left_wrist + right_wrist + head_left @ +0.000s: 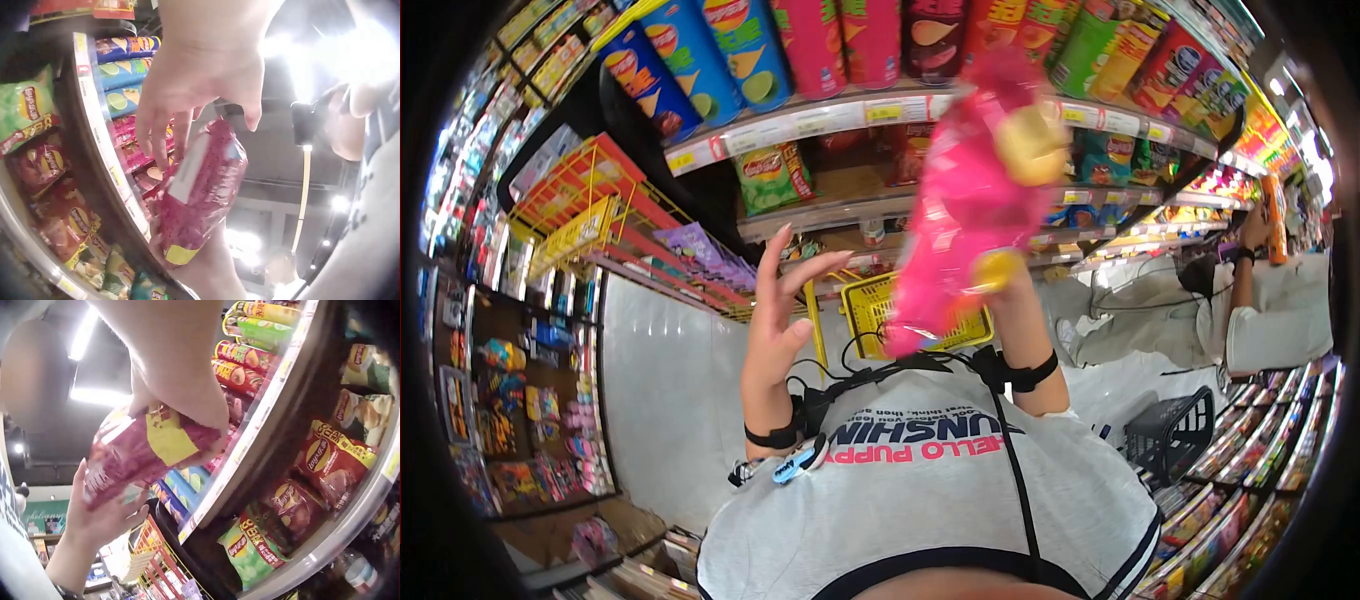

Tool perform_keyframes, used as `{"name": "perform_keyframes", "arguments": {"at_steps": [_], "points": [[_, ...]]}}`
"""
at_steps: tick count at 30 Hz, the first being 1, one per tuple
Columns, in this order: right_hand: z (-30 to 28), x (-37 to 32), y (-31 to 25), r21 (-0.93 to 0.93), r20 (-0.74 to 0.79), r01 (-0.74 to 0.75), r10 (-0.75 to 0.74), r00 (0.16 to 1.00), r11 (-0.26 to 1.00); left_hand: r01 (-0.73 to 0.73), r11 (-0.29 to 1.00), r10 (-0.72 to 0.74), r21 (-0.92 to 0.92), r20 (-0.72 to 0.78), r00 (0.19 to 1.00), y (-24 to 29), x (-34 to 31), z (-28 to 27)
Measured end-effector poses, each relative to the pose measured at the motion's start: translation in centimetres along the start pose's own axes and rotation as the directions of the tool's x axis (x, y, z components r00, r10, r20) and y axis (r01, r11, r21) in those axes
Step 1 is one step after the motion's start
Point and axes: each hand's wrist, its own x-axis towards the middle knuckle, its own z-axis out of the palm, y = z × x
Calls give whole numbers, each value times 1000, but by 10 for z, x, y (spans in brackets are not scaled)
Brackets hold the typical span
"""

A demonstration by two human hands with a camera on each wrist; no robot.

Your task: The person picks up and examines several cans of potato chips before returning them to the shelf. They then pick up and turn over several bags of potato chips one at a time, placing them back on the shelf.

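Observation:
A shiny pink chip bag with yellow patches is held up in front of the shelves, blurred in the head view. My right hand grips it; in the head view the bag hides most of that hand. My left hand is raised to the left of the bag, fingers spread and holding nothing. In the left wrist view the left fingers hang near the bag's top end, and a white label strip shows on the bag.
Tall chip canisters line the upper shelf, with bagged chips below. A yellow basket sits beneath my hands, and a yellow wire rack stands at left. At right are another person and a dark basket.

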Motion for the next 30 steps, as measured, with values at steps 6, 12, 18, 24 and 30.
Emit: {"name": "perform_keyframes", "arguments": {"at_steps": [6,12,18,24,30], "points": [[38,1,-45,369,72,154,-193,979,917,232,965,-232,126,-18,973,-17,-8,-18],[32,1,-46,292,142,197,-246,959,936,346,933,-346,99,-24,938,-25,-10,-15],[-32,-10,-19,-206,-166,-54,20,986,977,339,940,-342,45,117,932,-37,-6,-15],[-26,13,17,-654,-153,-281,241,959,703,278,724,-417,632,80,905,-56,-2,-4],[-67,27,84,-472,-374,-434,272,887,768,367,538,-505,759,-58,861,-71,-3,-22]]}}
